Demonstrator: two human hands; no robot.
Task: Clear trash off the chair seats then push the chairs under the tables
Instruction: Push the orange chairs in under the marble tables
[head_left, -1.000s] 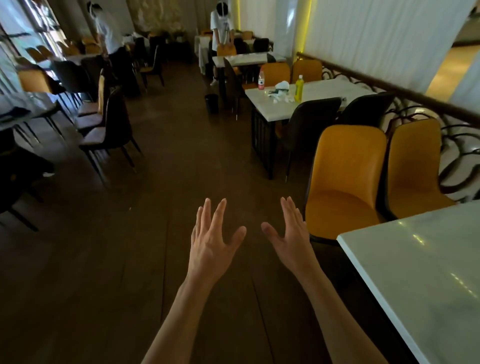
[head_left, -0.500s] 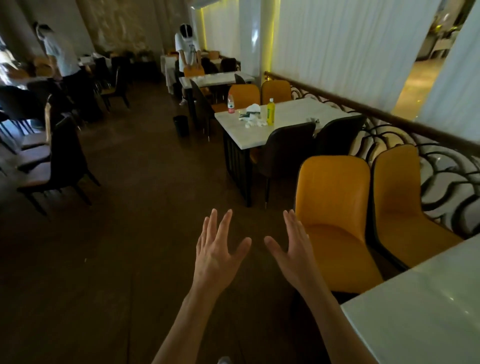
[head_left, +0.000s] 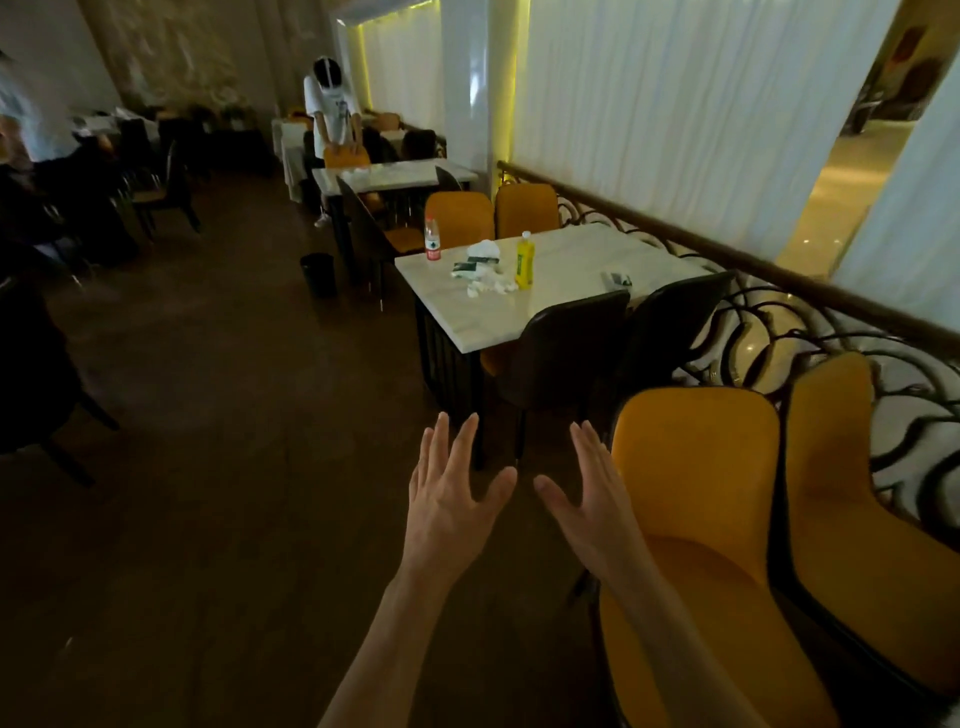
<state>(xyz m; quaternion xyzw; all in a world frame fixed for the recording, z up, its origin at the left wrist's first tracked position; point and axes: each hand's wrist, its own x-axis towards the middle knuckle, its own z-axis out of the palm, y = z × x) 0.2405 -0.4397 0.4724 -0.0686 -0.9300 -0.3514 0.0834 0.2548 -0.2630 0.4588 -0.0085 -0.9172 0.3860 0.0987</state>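
Observation:
My left hand (head_left: 451, 499) and my right hand (head_left: 592, 499) are held out in front of me over the dark floor, fingers straight and spread, holding nothing. Just right of my right hand stands a yellow chair (head_left: 696, 499), its seat bare, with a second yellow chair (head_left: 841, 499) beside it. Ahead is a white marble table (head_left: 566, 280) with two dark chairs (head_left: 566, 353) tucked against its near side. On the table lie crumpled white tissues (head_left: 485, 270), a water bottle (head_left: 432, 240) with a red label and a yellow bottle (head_left: 524, 260).
A black bin (head_left: 318, 274) stands on the floor left of the table. A curved metal railing (head_left: 779, 322) runs along the right. Dark chairs (head_left: 47, 374) crowd the left side. One person (head_left: 332, 109) bends over a chair at a farther table.
The view has moved forward and turned right: the near white table has left the frame and the yellow chairs now sit close beside my right arm. Both hands stay spread and empty.

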